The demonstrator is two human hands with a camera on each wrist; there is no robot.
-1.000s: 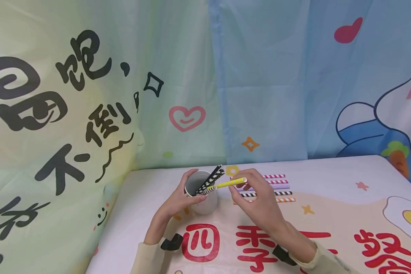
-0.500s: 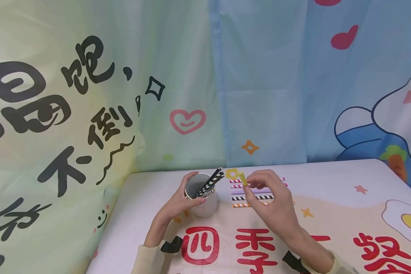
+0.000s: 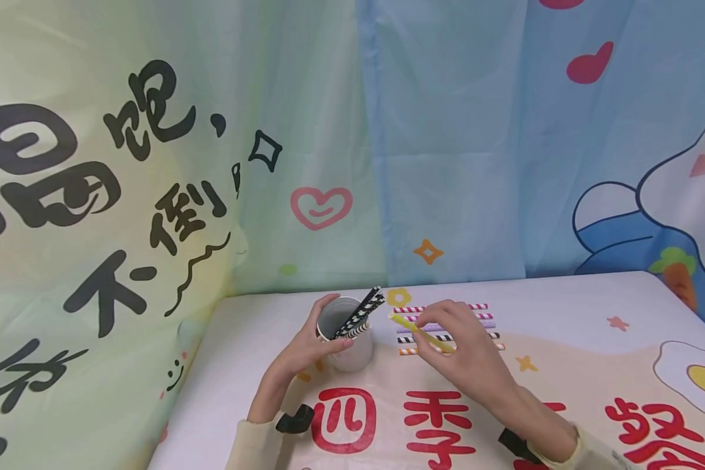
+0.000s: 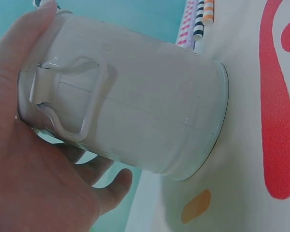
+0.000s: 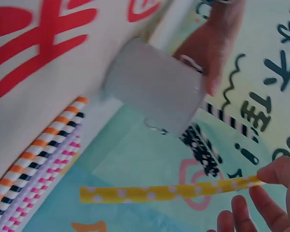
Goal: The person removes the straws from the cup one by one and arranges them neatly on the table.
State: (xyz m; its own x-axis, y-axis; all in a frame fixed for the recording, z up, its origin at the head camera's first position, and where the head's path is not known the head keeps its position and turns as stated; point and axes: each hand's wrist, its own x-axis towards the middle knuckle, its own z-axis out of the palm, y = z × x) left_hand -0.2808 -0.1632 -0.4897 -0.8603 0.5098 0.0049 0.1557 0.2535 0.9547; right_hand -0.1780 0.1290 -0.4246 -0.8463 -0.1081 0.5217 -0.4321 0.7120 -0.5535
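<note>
My left hand [image 3: 302,346] grips a white metal cup [image 3: 355,356] at its rim, with the thumb over the near edge. A wire-like bail on the cup's side [image 4: 94,104] shows in the left wrist view. Several black-and-white paper straws [image 3: 360,313] lean inside, sticking out over the rim toward the right. To the right, my right hand [image 3: 467,352] pinches a yellow straw with white dots [image 5: 150,194] between thumb and fingers. It slants above a row of straws; the right wrist view shows it pinched near one end.
Side by side on the table lie striped straws, among them an orange one [image 3: 408,352], a purple one [image 3: 487,324] and a pink one [image 3: 478,306]. The printed tablecloth [image 3: 593,352] meets a hanging cloth backdrop [image 3: 452,196] at the back.
My right hand has drawn the yellow straw away from the cup to the right and turned it, so it now slants over the row. The left hand keeps its hold on the cup.
</note>
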